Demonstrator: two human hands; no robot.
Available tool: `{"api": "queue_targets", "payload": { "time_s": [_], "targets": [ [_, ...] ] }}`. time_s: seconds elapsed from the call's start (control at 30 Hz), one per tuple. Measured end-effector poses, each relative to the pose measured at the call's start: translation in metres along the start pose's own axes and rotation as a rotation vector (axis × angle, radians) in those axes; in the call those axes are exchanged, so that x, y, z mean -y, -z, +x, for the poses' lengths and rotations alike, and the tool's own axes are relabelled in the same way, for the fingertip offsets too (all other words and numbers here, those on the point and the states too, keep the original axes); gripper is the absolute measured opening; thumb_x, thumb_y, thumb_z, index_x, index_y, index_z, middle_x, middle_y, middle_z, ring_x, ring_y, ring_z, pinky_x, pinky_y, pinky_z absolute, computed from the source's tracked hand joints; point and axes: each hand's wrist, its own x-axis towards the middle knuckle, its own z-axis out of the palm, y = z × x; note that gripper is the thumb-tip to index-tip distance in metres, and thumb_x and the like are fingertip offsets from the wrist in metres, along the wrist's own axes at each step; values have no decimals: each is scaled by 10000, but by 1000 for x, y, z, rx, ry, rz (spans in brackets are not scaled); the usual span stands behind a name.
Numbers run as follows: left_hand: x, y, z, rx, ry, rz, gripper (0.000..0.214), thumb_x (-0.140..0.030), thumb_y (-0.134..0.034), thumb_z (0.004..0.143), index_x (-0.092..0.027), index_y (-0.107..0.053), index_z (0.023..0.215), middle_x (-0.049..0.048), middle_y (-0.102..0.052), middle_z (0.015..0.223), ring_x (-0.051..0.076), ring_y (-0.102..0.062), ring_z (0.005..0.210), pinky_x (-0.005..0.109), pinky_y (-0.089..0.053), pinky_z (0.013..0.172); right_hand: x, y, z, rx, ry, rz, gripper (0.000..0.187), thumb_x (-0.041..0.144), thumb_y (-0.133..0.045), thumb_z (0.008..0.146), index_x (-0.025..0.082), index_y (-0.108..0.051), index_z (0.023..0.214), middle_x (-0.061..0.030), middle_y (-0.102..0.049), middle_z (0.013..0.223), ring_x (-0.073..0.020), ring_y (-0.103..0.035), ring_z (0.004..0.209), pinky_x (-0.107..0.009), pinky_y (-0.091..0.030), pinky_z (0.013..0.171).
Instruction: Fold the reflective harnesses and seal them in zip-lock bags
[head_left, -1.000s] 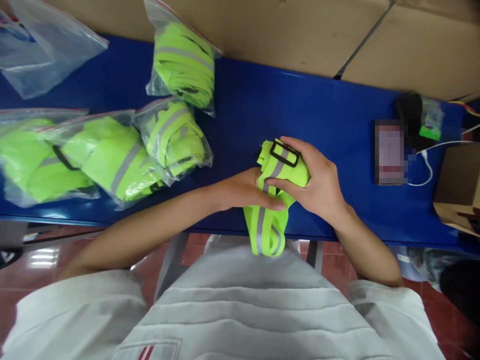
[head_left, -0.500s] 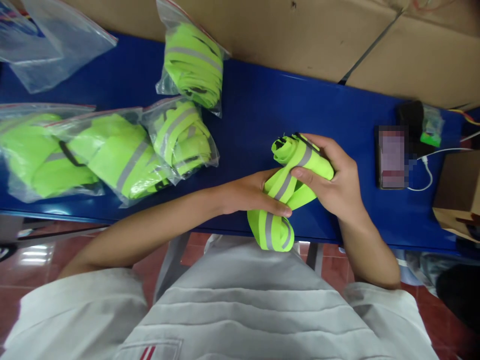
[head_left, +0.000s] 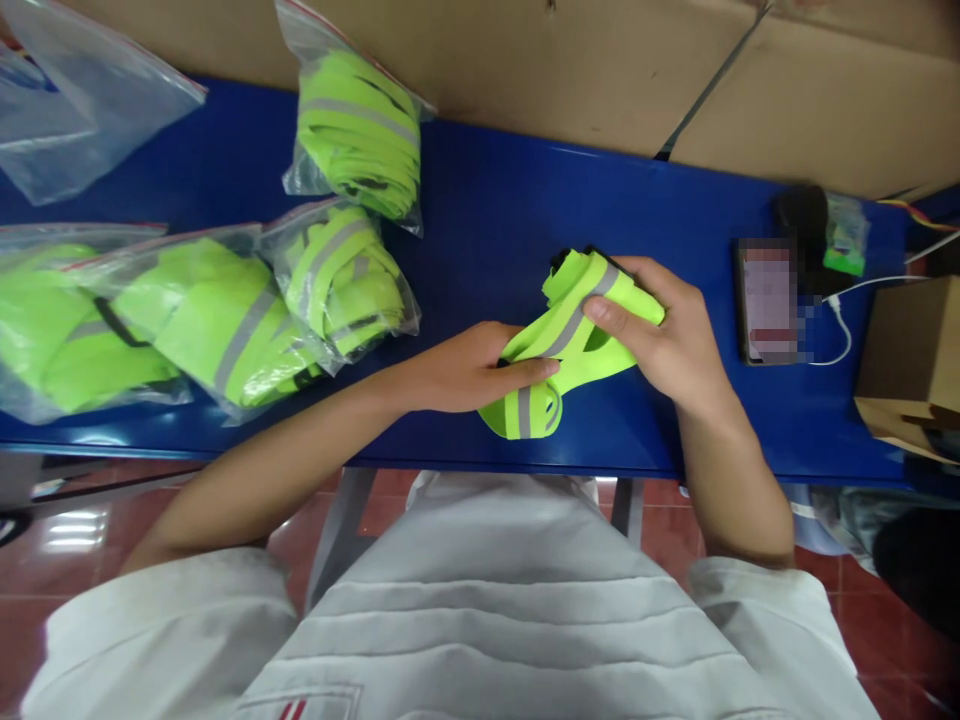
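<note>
A neon-yellow reflective strap [head_left: 566,328] with a grey stripe is partly rolled up between my hands, above the blue table's front part. My right hand [head_left: 667,330] wraps round the rolled bundle, its thumb lying on the stripe. Lower down, my left hand [head_left: 480,370] pinches the strap between thumb and fingers. Beneath that thumb hangs a curled loop of the strap. Black pieces show at the top of the roll; what they are I cannot tell. The fingertips of my right hand are hidden behind the bundle.
Several clear zip bags [head_left: 352,275] of similar straps lie at the left. Unfilled-looking plastic bags [head_left: 97,100] sit at the far left. On the right are a phone [head_left: 769,300] with a white cable [head_left: 844,330] and a cardboard box [head_left: 907,350]. Large cardboard [head_left: 570,80] borders the blue table [head_left: 480,220].
Both hands have risen slightly with the strap, away from my body. My left hand has shifted a little left, and the hanging loop has become smaller.
</note>
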Motion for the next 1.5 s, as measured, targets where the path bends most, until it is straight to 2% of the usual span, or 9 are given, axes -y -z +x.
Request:
{"api": "queue_targets", "payload": {
  "time_s": [0.1,0.2,0.3,0.4,0.53,0.8,1.0,1.23,1.5],
  "targets": [
    [0,-7,1,-210,-58,131,435,-564,-736,885,-148,-714,1012,13,-732,861,147,-636,734,209,-451,625,-1,-5,-1,-55,0,-53,486,597,-782,845,249,-737,1181,-14,-768,971,-204,-706,825,-320,-578,714],
    [1,-12,1,-348,-64,214,407,-540,-724,894,-141,-692,822,-5,-663,717,120,-559,642,211,-385,569,0,-8,-2,-41,-23,-55,502,606,-787,837,240,-741,1177,-12,-762,954,-194,-693,809,-308,-566,710],
    [3,-12,0,-208,3,79,461,-528,-674,925,-135,-652,687,-19,-587,595,108,-527,570,207,-351,518,3,-8,-2,40,-64,36,474,615,-774,849,232,-748,1127,0,-746,898,-175,-672,759,-286,-535,668],
    [5,-12,0,-113,82,-60,461,-531,-655,934,-123,-697,724,-8,-628,616,116,-567,574,197,-390,516,4,-8,-1,99,-118,125,432,601,-765,867,215,-754,1059,-4,-739,878,-177,-672,762,-281,-506,646],
    [3,-15,1,-94,168,-178,422,-542,-707,895,-124,-765,876,31,-750,788,171,-690,726,216,-508,619,6,-14,-1,41,-126,130,410,580,-764,877,217,-755,1067,-5,-746,907,-180,-675,790,-291,-497,659],
    [7,-23,4,-90,146,-287,375,-462,-774,842,-121,-741,994,37,-761,902,189,-699,836,251,-548,718,14,-17,-6,57,-106,142,441,586,-763,875,232,-743,1137,-7,-751,937,-191,-682,807,-310,-536,699],
    [4,-8,3,-51,29,-31,348,-472,-650,912,-128,-676,866,4,-674,763,143,-607,690,225,-475,620,11,-1,1,213,-130,244,483,582,-790,852,262,-706,1205,-6,-752,1045,-211,-707,911,-308,-573,724],
    [5,5,6,-82,8,131,442,-556,-636,904,-130,-672,794,4,-662,711,145,-604,666,219,-446,596,3,-12,-6,203,-301,477,372,602,-688,935,257,-738,1064,-7,-737,954,-211,-719,910,-322,-589,757],
    [3,18,2,234,160,-196,366,-437,-806,811,-156,-754,1040,20,-789,928,196,-751,837,231,-580,715,21,-14,-13,133,-363,644,363,580,-770,876,280,-777,1081,-9,-787,1025,-260,-751,1037,-366,-623,832]
  ]
}}
